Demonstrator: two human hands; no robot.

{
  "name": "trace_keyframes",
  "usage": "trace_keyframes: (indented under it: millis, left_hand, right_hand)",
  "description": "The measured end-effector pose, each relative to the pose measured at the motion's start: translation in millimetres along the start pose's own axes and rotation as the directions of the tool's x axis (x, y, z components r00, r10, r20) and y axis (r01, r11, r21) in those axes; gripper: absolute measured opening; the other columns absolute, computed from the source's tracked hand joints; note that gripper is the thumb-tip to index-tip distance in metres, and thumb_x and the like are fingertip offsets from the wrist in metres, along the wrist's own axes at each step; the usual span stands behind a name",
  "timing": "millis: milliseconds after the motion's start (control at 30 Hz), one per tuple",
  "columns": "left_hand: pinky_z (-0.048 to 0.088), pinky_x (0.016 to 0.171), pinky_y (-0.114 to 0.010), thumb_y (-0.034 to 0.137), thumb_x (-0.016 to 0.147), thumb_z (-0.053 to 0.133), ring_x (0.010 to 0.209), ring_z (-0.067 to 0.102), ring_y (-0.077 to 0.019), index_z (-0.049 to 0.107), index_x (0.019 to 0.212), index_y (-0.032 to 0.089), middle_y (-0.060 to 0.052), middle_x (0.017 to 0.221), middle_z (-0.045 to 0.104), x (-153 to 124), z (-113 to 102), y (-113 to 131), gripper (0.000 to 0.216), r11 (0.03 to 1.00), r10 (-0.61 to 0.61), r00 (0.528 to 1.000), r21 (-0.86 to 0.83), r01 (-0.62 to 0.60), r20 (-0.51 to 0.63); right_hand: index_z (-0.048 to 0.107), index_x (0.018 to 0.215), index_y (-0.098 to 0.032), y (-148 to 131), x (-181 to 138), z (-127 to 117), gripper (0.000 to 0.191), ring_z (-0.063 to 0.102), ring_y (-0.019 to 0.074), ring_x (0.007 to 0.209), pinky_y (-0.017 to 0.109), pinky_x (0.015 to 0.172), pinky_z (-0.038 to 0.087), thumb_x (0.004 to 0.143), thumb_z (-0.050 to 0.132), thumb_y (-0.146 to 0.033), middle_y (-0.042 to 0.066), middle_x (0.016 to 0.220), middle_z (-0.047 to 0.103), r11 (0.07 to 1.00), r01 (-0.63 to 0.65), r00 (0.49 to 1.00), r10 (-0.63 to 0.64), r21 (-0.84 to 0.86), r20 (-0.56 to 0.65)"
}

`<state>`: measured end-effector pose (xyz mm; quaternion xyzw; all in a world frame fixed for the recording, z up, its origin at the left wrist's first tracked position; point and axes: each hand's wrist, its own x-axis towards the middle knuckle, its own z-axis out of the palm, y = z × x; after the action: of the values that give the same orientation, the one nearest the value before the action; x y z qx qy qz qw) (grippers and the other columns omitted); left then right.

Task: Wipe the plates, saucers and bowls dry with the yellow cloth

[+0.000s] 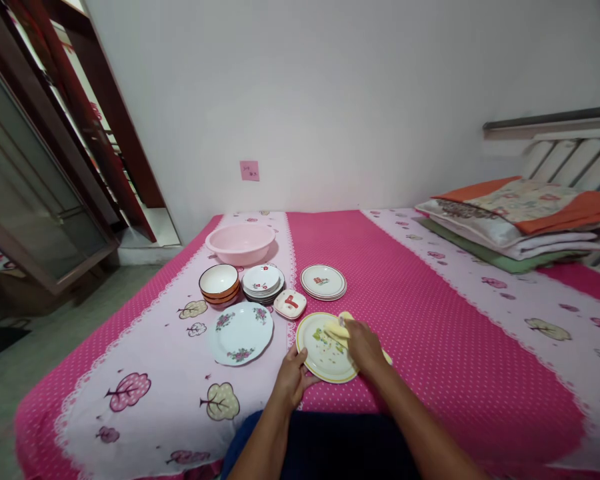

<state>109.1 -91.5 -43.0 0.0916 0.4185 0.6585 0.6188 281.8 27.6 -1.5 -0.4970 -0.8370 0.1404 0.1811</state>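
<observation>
A round plate [325, 363] with a yellow rim and a green printed pattern is near me on the bed. My left hand [294, 377] grips its left edge, thumb on top. My right hand [364, 343] is closed on a yellow cloth [336, 328], pressing it against the right part of the plate; part of the cloth hangs out past the wrist. Just beyond lies a small squarish dish [290, 304] with a red mark. To the left rests a large white plate [243, 333] with purple flowers.
Stacked bowls [219, 280], a stack of small plates [261, 280] and flat plates [323, 281] stand farther back. A pink basin [241, 241] sits near the wall. Folded bedding [520, 213] is piled at right on the pink patterned bedspread [460, 360].
</observation>
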Motion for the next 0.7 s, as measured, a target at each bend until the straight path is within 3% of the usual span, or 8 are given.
trace_keyframes:
  millis: [100,200,333,467,533,600,700]
  left_hand:
    - [0.063,0.087,-0.046,0.019,0.092,0.066,0.094,0.075,-0.0232,0.058,0.128,0.02,-0.011,0.114,0.076,-0.4,1.4,0.5,0.037,1.0,-0.008,1.0,0.001,0.008,-0.001]
    - [0.061,0.09,-0.047,0.02,0.093,0.066,0.095,0.075,-0.0232,0.058,0.128,0.02,-0.011,0.114,0.076,0.0,1.9,1.0,0.036,1.0,-0.02,1.0,-0.016,0.02,0.002]
    - [0.059,0.091,-0.052,0.042,0.1,0.056,0.094,0.074,-0.0261,0.059,0.13,0.019,-0.013,0.112,0.076,0.4,-0.1,5.5,0.038,0.997,-0.046,0.999,-0.065,0.048,0.021]
    - [0.059,0.089,-0.055,0.07,0.096,0.045,0.1,0.074,-0.0331,0.061,0.129,0.015,-0.018,0.115,0.076,-1.7,-1.0,11.0,0.066,0.993,-0.075,0.995,-0.092,0.08,0.063]
    - [0.06,0.089,-0.051,0.062,0.095,0.057,0.1,0.074,-0.0324,0.061,0.127,0.013,-0.019,0.113,0.076,-3.1,0.4,10.5,0.058,0.995,-0.063,0.996,-0.08,0.068,0.061]
    - [0.061,0.088,-0.046,0.04,0.093,0.067,0.096,0.075,-0.0284,0.06,0.127,0.015,-0.016,0.113,0.077,-4.0,2.1,7.8,0.043,0.998,-0.031,0.998,-0.054,0.034,0.046]
    - [0.062,0.086,-0.046,0.023,0.09,0.069,0.089,0.076,-0.0233,0.058,0.127,0.018,-0.013,0.115,0.077,-4.1,3.8,2.5,0.039,1.0,0.015,1.0,-0.001,-0.015,0.007]
  right_hand:
    - [0.069,0.129,-0.01,-21.2,23.2,13.1,0.049,0.061,0.0353,0.121,0.045,0.097,0.046,0.089,0.04,-0.007,0.022,0.126,0.071,0.999,-0.048,0.998,0.048,0.011,-0.029]
    - [0.065,0.136,-0.013,-43.6,25.5,23.7,0.057,0.056,0.0315,0.13,0.041,0.104,0.043,0.085,0.043,-0.004,0.017,0.135,0.068,0.997,0.027,1.0,-0.027,0.065,-0.012]
    - [0.065,0.139,-0.017,-64.0,0.0,27.6,0.065,0.054,0.0256,0.133,0.037,0.111,0.04,0.078,0.047,-0.005,0.013,0.141,0.066,0.963,0.208,0.975,-0.218,0.174,0.043]
    - [0.067,0.137,-0.021,-62.2,-39.9,17.8,0.063,0.056,0.0245,0.131,0.039,0.111,0.041,0.078,0.05,-0.01,0.011,0.136,0.069,0.904,0.332,0.926,-0.367,0.271,0.09]
    - [0.067,0.136,-0.021,-49.6,-59.3,10.7,0.06,0.058,0.0254,0.129,0.042,0.109,0.043,0.079,0.049,-0.012,0.011,0.133,0.07,0.867,0.381,0.897,-0.431,0.32,0.102]
    - [0.067,0.135,-0.022,-28.6,-73.9,3.9,0.059,0.059,0.0261,0.126,0.042,0.107,0.044,0.079,0.049,-0.013,0.011,0.133,0.069,0.853,0.401,0.882,-0.458,0.334,0.112]
    - [0.069,0.131,-0.023,13.2,-80.8,-4.1,0.053,0.062,0.0264,0.12,0.04,0.103,0.045,0.082,0.05,-0.015,0.01,0.129,0.071,0.903,0.331,0.926,-0.366,0.273,0.091]
